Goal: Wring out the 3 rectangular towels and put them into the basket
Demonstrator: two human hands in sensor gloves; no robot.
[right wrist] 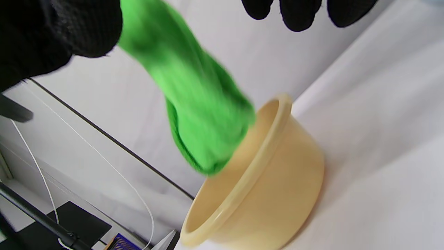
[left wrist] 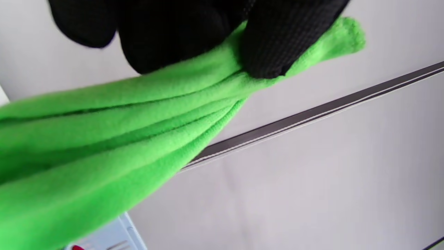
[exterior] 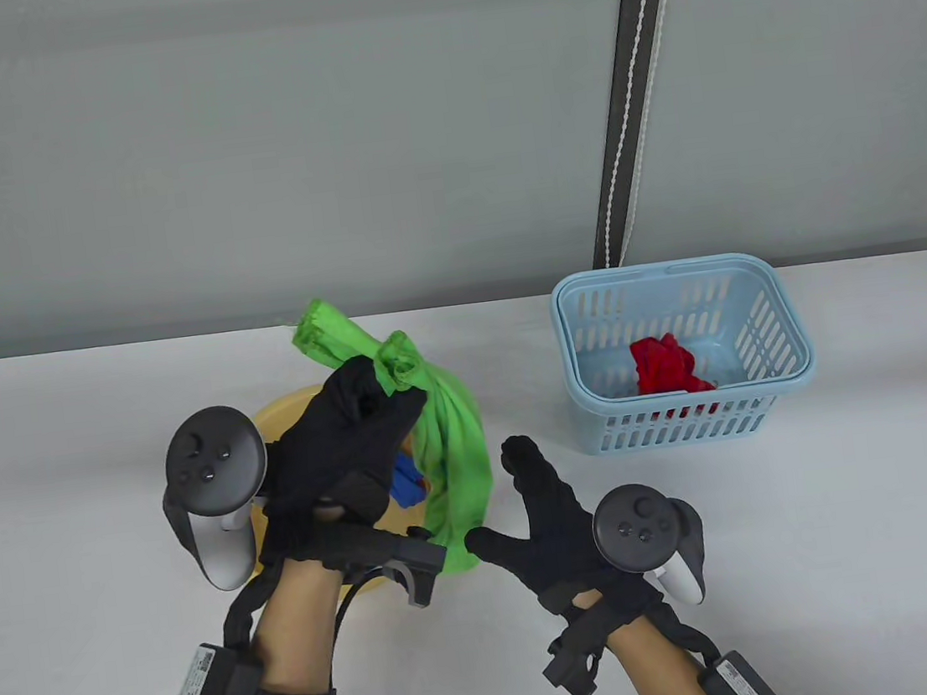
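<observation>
Left of centre in the table view, the left hand (exterior: 342, 455) gripped a bright green cloth towel (exterior: 442, 451) near its upper end, fingers curled round the bunched fabric. The towel hung down over a pale yellow round plastic basin (right wrist: 277, 166), where a blue towel (exterior: 407, 483) lay partly hidden. Just right of the towel's lower end, the right hand (exterior: 557, 522) was spread, fingers apart, holding nothing. At right, a light blue slotted plastic basket (exterior: 765, 327) held a crumpled red towel (exterior: 668, 364).
</observation>
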